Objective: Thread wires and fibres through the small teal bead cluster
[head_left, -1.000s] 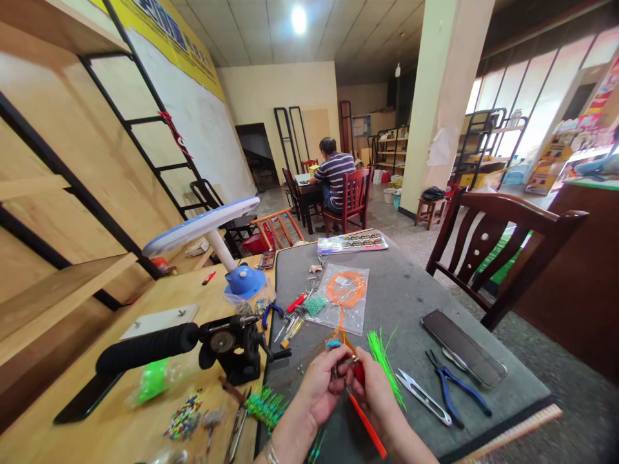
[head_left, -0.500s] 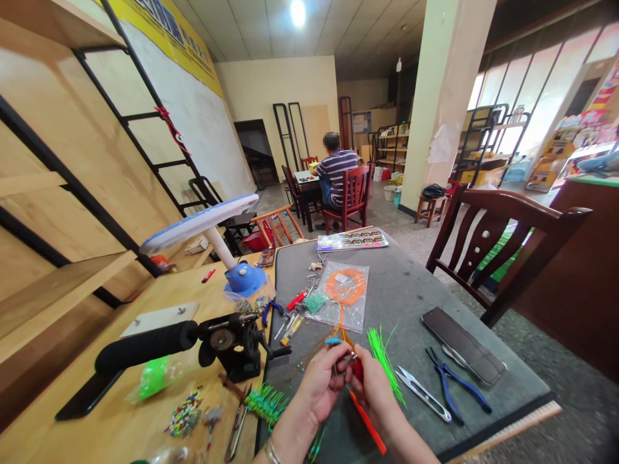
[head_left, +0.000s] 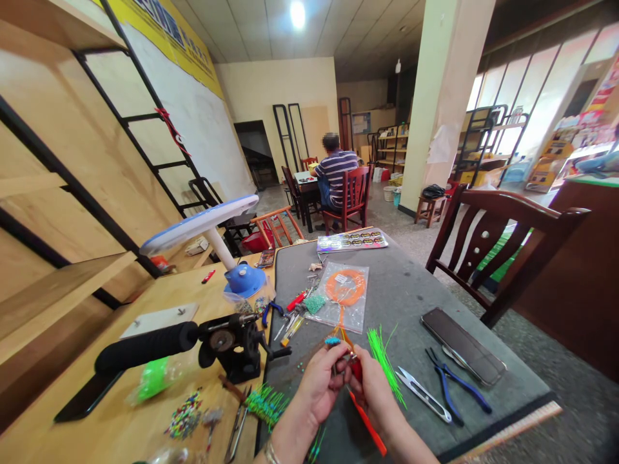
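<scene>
**Orange cord (head_left: 342, 335) pinched between both hands**

Your left hand (head_left: 319, 393) and right hand (head_left: 374, 399) have barely moved: both stay clamped on a small red piece (head_left: 356, 370) over the grey worktop (head_left: 411, 290), a red-orange plastic rod (head_left: 367, 425) jutting below. The thin cord rises into a clear plastic bag (head_left: 360, 312) holding an orange coil (head_left: 344, 287).

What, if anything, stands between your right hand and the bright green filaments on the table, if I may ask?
Nothing visible does: the right hand sits close beside the bright green filaments on the grey table top.
</scene>
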`<state>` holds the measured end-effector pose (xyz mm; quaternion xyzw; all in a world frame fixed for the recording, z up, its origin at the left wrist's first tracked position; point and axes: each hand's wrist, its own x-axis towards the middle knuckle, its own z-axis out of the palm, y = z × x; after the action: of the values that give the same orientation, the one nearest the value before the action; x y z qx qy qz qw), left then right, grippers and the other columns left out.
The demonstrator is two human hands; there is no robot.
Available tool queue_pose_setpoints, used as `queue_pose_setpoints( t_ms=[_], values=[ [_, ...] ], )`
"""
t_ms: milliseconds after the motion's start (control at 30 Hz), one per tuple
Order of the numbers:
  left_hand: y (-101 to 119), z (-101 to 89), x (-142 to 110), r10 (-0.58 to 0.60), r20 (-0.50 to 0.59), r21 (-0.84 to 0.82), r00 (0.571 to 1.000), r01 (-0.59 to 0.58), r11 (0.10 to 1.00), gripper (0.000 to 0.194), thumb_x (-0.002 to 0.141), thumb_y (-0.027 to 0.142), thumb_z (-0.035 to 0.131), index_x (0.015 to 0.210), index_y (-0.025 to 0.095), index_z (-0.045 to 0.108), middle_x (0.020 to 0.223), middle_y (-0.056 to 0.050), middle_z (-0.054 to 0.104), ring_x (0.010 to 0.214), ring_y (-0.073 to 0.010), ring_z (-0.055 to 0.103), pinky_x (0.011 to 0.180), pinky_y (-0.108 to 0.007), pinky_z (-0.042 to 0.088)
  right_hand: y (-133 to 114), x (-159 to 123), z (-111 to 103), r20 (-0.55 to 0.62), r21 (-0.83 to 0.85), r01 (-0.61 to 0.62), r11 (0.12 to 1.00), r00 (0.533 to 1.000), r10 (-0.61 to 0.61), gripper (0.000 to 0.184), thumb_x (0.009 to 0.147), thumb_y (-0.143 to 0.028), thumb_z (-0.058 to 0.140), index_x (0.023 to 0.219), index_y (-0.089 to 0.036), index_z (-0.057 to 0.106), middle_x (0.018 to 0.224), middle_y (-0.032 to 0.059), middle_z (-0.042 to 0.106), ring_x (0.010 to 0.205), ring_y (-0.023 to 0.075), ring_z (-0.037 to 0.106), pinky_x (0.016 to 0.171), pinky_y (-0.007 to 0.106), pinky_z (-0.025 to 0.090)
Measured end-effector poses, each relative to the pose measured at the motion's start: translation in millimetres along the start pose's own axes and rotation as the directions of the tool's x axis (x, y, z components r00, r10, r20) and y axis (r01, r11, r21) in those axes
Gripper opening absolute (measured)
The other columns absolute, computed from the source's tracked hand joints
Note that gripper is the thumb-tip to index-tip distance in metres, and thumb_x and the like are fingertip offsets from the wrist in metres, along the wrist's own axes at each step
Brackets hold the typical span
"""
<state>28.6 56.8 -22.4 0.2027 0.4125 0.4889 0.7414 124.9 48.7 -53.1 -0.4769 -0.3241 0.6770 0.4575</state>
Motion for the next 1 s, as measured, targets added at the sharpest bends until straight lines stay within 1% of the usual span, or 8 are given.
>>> queue_pose_setpoints(
  t_ms=[167,433,667,833,933,967,1000],
  values=[
    [1,1.4,-2,0.008,0.005,0.015,1.000,-0.008,1.000,0.038,0.053,0.033,0.083,0.066,0.013,0.053,0.046,0.008,0.044,0.035,-0.0009,0.038,0.033,-0.012,0.011,0,0,1,0.012,0.009,0.014,1.000,1.000,-0.015,0.053,0.084,-0.056,0.035,0.052,-0.017,0.052,0.033,-0.0092,0.028,0.030,0.0045,0.016,0.032,0.019,0.012],
    [2,3.0,-2,0.004,-0.027,0.002,1.000,-0.004,1.000,0.039,0.051,0.031,0.084,0.067,0.013,0.054,0.047,0.008,0.044,0.037,-0.0003,0.037,0.034,-0.011,0.013,1,0,1,0.004,-0.003,0.021,1.000,1.000,-0.021,0.053,0.083,-0.057,0.035,0.051,-0.018,0.050,0.033,-0.0096,0.026,0.030,0.0046,0.016,0.031,0.019,0.013],
    [1,1.6,-2,0.019,-0.003,0.018,1.000,-0.019,1.000,0.038,0.054,0.032,0.083,0.068,0.014,0.053,0.047,0.008,0.043,0.036,-0.0010,0.037,0.034,-0.012,0.011,0,-1,1,0.005,-0.020,0.017,1.000,1.000,-0.017,0.054,0.084,-0.057,0.034,0.051,-0.018,0.051,0.033,-0.0098,0.025,0.030,0.0050,0.015,0.032,0.020,0.013],
    [1,0.1,-1,0.007,0.019,0.003,1.000,-0.007,1.000,0.034,0.057,0.031,0.081,0.067,0.013,0.054,0.047,0.007,0.044,0.037,-0.0013,0.038,0.034,-0.012,0.011,-3,-4,3,0.003,-0.034,0.009,0.999,1.000,-0.009,0.055,0.083,-0.059,0.033,0.050,-0.019,0.050,0.034,-0.0095,0.026,0.032,0.0056,0.015,0.034,0.021,0.013],
    [1,-4.8,0,-0.038,0.053,-0.021,0.998,0.040,0.999,0.027,0.064,0.029,0.077,0.070,0.010,0.059,0.049,0.005,0.046,0.040,-0.0020,0.041,0.033,-0.011,0.013,-9,-7,-2,-0.028,-0.120,0.013,0.993,0.999,-0.017,0.059,0.083,-0.064,0.030,0.050,-0.020,0.050,0.035,-0.0084,0.027,0.033,0.0072,0.019,0.036,0.022,0.016],
    [1,-7.0,1,-0.058,0.057,-0.040,0.997,0.060,0.997,0.024,0.066,0.027,0.076,0.072,0.009,0.060,0.051,0.004,0.048,0.041,-0.0019,0.042,0.033,-0.010,0.013,-11,-8,-7,-0.056,-0.184,0.039,0.982,0.997,-0.050,0.061,0.083,-0.065,0.028,0.051,-0.020,0.052,0.036,-0.0073,0.030,0.034,0.0083,0.023,0.037,0.023,0.019],
    [1,-9.2,1,-0.077,0.057,-0.066,0.995,0.080,0.995,0.021,0.068,0.025,0.075,0.073,0.009,0.061,0.055,0.003,0.051,0.043,-0.0015,0.042,0.033,-0.010,0.014,-14,-9,-14,-0.090,-0.268,0.081,0.960,0.990,-0.109,0.062,0.083,-0.066,0.026,0.054,-0.020,0.054,0.038,-0.0058,0.035,0.036,0.0099,0.030,0.039,0.024,0.022]
  ],
)
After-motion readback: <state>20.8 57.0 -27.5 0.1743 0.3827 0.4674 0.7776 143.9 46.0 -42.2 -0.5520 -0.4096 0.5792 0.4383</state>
